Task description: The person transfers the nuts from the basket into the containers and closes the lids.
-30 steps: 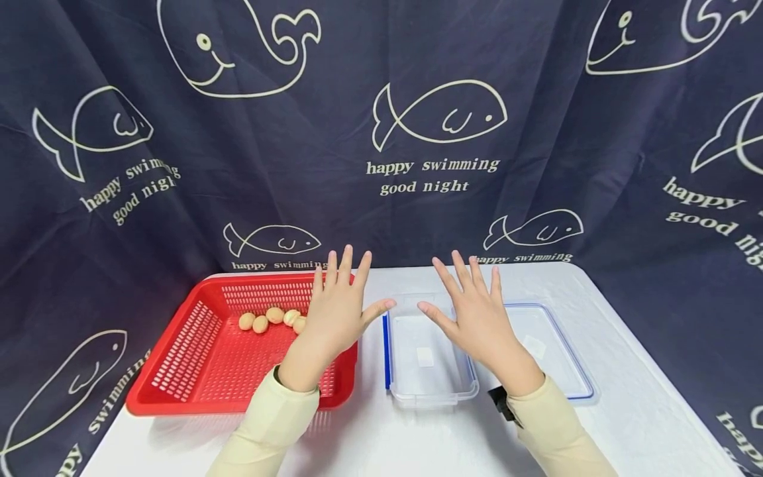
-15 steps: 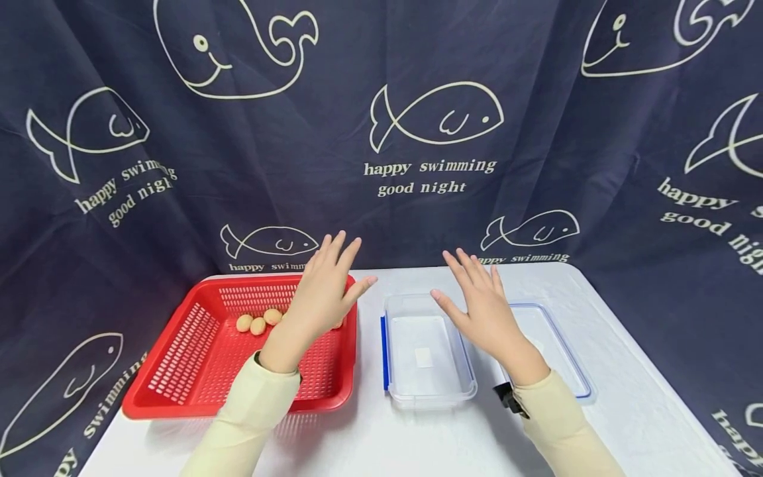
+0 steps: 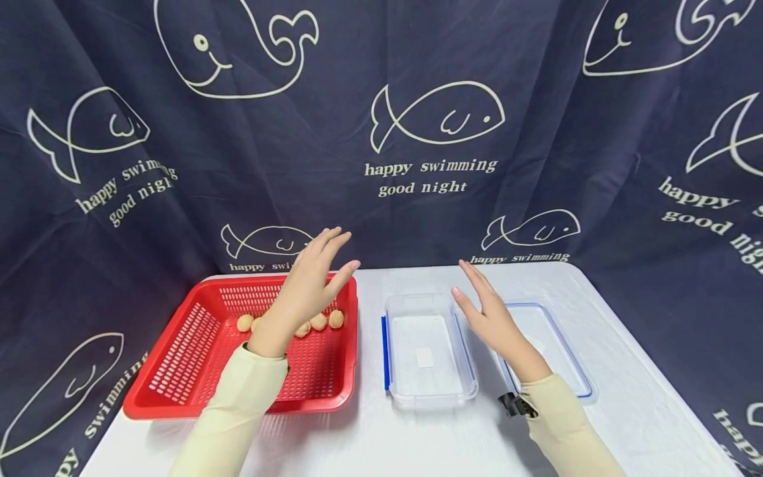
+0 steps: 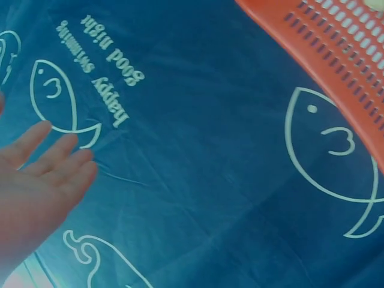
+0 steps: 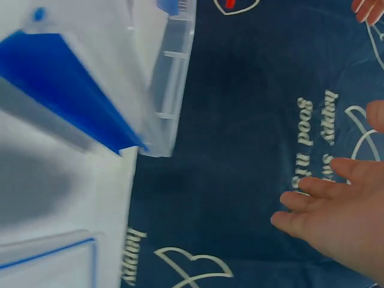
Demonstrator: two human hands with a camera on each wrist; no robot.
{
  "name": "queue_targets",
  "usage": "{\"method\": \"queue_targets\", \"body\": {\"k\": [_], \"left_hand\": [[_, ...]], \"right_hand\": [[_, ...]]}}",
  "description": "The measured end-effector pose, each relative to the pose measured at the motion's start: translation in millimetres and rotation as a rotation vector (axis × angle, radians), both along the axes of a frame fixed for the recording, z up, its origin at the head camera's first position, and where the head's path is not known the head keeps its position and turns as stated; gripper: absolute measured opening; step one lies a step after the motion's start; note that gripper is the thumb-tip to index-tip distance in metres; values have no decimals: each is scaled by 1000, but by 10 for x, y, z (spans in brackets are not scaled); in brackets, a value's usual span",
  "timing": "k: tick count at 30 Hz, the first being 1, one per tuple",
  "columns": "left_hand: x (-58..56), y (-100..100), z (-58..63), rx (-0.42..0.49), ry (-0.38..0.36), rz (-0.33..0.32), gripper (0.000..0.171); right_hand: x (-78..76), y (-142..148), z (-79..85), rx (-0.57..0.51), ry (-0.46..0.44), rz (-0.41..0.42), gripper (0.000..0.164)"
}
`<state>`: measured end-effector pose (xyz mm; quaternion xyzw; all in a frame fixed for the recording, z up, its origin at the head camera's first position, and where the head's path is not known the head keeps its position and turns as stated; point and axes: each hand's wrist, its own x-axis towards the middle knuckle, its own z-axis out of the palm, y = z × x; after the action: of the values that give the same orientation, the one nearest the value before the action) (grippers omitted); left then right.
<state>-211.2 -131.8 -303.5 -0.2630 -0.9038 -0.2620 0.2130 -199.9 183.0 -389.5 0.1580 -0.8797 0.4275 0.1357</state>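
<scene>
My left hand [image 3: 303, 288] is raised over the red plastic basket [image 3: 203, 397], fingers extended and thumb apart, holding nothing. Several walnuts [image 3: 336, 319] lie in a row toward the back of the basket, some hidden behind my wrist. My right hand [image 3: 496, 322] hovers with straight fingers between a clear plastic food container [image 3: 411, 384] and its blue-edged lid [image 3: 554, 344], and it holds nothing either. The container stands uncovered, with a blue clip flap [image 3: 385, 351] hanging at its left side. In the wrist views both the left palm [image 4: 42, 192] and the right palm [image 5: 342, 222] show bare.
A white cloth covers the table [image 3: 405, 444]. Behind it hangs a dark blue curtain [image 3: 334, 185] with fish drawings and lettering. The lid lies flat to the right of the container, partly behind my right forearm.
My left hand has moved left and turned more edge-on, uncovering walnuts at the basket's right. My right hand has shifted right and also turned edge-on. The basket, container and lid stay put.
</scene>
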Motion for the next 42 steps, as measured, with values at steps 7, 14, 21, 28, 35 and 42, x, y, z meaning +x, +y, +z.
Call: {"method": "queue_targets", "body": {"k": [7, 14, 21, 28, 35, 42], "left_hand": [[-118, -124, -84, 19, 0, -43, 51], [-198, -246, -149, 44, -60, -62, 49], [-281, -408, -213, 108, -77, -90, 45], [-412, -594, -237, 163, -73, -99, 41], [-517, -879, -261, 381, -209, -102, 39], [-552, -1211, -342, 579, -314, -124, 42]], "right_hand": [[-18, 101, -199, -145, -158, 12, 57], [-14, 106, -393, -244, -294, 17, 56], [7, 59, -565, -282, -424, 16, 56], [40, 43, -679, -270, -492, 23, 52], [59, 52, -719, -288, -495, 31, 52], [45, 63, -740, -287, -487, 57, 52]]}}
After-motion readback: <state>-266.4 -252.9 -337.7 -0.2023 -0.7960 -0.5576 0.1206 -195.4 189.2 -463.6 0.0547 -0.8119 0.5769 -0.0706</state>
